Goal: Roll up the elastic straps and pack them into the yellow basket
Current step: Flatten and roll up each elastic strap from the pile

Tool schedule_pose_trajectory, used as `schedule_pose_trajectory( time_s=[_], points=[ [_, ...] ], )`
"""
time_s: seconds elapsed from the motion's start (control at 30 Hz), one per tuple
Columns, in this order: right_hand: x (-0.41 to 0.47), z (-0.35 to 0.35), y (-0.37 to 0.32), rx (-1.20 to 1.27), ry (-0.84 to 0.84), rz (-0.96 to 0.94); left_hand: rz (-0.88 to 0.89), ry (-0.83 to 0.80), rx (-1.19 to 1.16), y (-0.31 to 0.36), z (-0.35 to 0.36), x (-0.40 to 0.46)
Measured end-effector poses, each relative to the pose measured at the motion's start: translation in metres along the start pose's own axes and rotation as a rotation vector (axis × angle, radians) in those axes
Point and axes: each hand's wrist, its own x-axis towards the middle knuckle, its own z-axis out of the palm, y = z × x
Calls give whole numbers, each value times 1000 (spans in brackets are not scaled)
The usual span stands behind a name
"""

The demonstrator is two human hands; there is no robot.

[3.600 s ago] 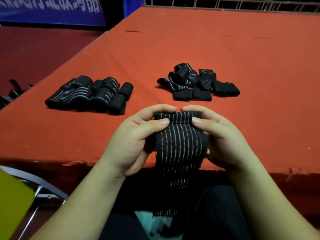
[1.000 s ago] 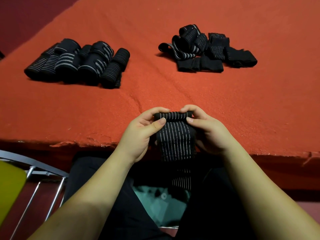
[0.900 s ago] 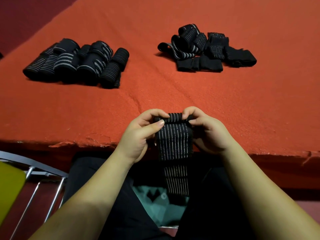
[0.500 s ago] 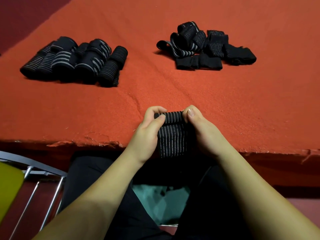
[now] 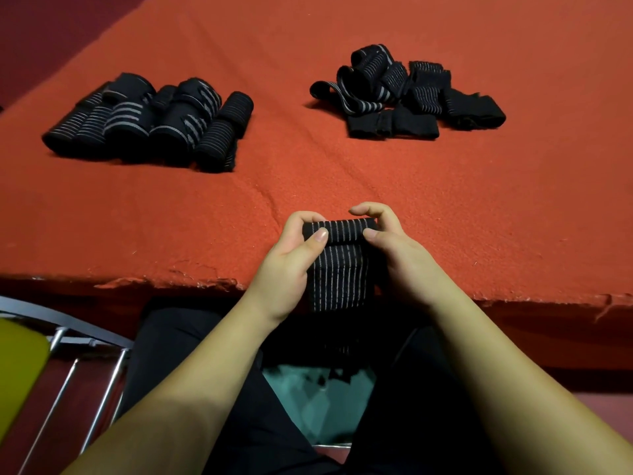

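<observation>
Both hands on one strap [image 5: 337, 262] right now, at the near edge of the red table [image 5: 445, 207]. My left hand [image 5: 287, 269] pinches the left end of the rolled part, thumb on top, fingers curled round the far side. My right hand [image 5: 400, 258] pinches the right end the same way, thumb pressed on the roll, index finger arched just above it w/o touching. The roll sits across btwn my two thumbs, stripes running front to back. The loose tail of the strap hangs from the roll down over the table edge, btwn my wrists, toward my lap; its lower end goes dark against my trousers, can't tell where it stops.

Up and to the left of my left hand, well apart: the rolled straps [image 5: 150, 121], a row of black bundles lying side by side, touching each other. Up and to the right of my right hand, also well apart: the loose straps [image 5: 407, 94], a messy heap, some folded flat, one looped open.

Down left of my left forearm, off the table: a metal chair frame [image 5: 85, 341] and a yellow-green thing [image 5: 17, 368] at the picture's edge, only part showing, can't tell what it is.
</observation>
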Motion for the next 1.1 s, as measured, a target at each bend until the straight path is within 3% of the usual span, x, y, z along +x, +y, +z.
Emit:
schedule_pose_trajectory(
  time_s=[0.37, 0.67, 0.8, 1.0, 1.1],
  points=[
    [-2, -4, -8, 14, 20, -30, 35, -12, -80, 3, -4, 1],
    [4, -2, -5, 419, -71, 41, 54, -7, -135, 7, -1, -1],
    [5, 0, 2, 236, -1, -20, 88, 101, 17, 3, 3, 4],
    [-1, -1, 3, -106, 66, -97, -35, 100, 231, -2, 0, 9],
    [-2, 0, 4, -127, 69, -121, -49, 74, 178, -1, -1, 10]
  ],
)
